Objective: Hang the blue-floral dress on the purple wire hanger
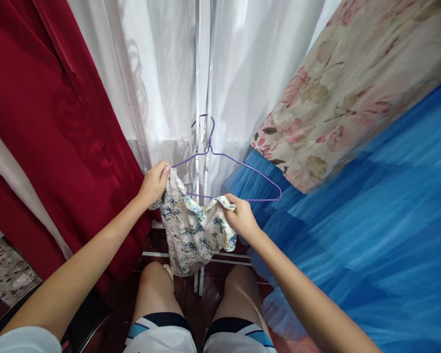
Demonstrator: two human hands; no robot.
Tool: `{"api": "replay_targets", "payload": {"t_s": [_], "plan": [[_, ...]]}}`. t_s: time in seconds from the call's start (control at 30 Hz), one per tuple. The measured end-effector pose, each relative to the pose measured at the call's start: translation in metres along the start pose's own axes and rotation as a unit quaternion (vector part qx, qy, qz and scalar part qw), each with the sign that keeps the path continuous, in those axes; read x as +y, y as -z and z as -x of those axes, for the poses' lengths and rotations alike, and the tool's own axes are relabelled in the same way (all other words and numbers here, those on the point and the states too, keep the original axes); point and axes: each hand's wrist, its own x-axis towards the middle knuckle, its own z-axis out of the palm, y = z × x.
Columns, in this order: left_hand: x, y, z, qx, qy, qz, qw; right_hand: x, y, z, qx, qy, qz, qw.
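Note:
A small floral blouse (191, 235), pale with blue and yellow print, hangs between my two hands. My left hand (155, 184) grips its left shoulder, where the left end of a purple hanger (238, 161) runs into the cloth. At the other shoulder, my right hand (240, 215) pinches the edge of the neckline. The hanger's right arm is bare and sticks out above my right hand. Its hook reaches up beside a white metal pole; whether it hangs on anything there I cannot tell.
White curtains (161, 73) hang behind the white pole (202, 88). A dark red cloth (77, 122) drapes at left. On the right are a beige floral garment (327, 108) and blue tulle (338, 235). My knees (156, 289) are below, over a dark tiled floor.

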Motion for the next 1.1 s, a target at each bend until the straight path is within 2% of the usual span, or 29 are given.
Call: {"api": "replay_targets", "payload": {"t_s": [0.1, 0.17, 0.27, 0.4, 0.5, 0.6, 0.67, 0.73, 0.8, 0.9, 0.97, 1.03, 1.1], "plan": [[0.004, -0.008, 0.005, 0.032, 0.023, 0.002, 0.999, 0.005, 0.019, 0.017, 0.083, -0.014, -0.021, 0.996], [0.004, -0.009, 0.009, 0.03, 0.009, 0.007, 0.999, 0.012, 0.037, 0.02, 0.145, -0.036, 0.001, 0.989], [0.006, -0.005, 0.015, 0.012, -0.032, 0.012, 0.999, 0.027, 0.071, 0.006, 0.165, -0.05, 0.037, 0.984], [0.011, 0.003, 0.018, 0.01, -0.041, 0.001, 0.999, 0.037, 0.116, -0.034, 0.055, -0.045, 0.068, 0.995], [0.008, 0.009, 0.017, 0.033, -0.027, -0.001, 0.999, 0.022, 0.142, -0.049, -0.067, -0.025, 0.111, 0.991], [-0.005, 0.01, 0.013, 0.101, 0.035, 0.04, 0.994, -0.005, 0.161, -0.049, -0.184, -0.023, 0.103, 0.977], [-0.015, 0.008, 0.011, 0.11, 0.089, 0.108, 0.984, -0.018, 0.17, -0.046, -0.243, -0.038, 0.057, 0.967], [-0.023, 0.006, 0.012, 0.078, 0.123, 0.17, 0.974, -0.022, 0.175, -0.045, -0.278, -0.061, -0.01, 0.958], [-0.026, 0.008, 0.013, 0.055, 0.129, 0.183, 0.973, -0.017, 0.173, -0.044, -0.281, -0.102, -0.099, 0.949], [-0.021, 0.019, 0.015, 0.063, 0.111, 0.132, 0.983, -0.001, 0.16, -0.041, -0.24, -0.192, -0.239, 0.921], [-0.015, 0.028, 0.015, 0.078, 0.1, 0.097, 0.987, 0.009, 0.146, -0.034, -0.195, -0.232, -0.293, 0.907], [-0.009, 0.034, 0.017, 0.091, 0.093, 0.08, 0.988, 0.013, 0.132, -0.023, -0.128, -0.227, -0.298, 0.918], [-0.005, 0.038, 0.019, 0.097, 0.088, 0.074, 0.989, 0.012, 0.12, -0.011, -0.046, -0.192, -0.264, 0.944]]}}
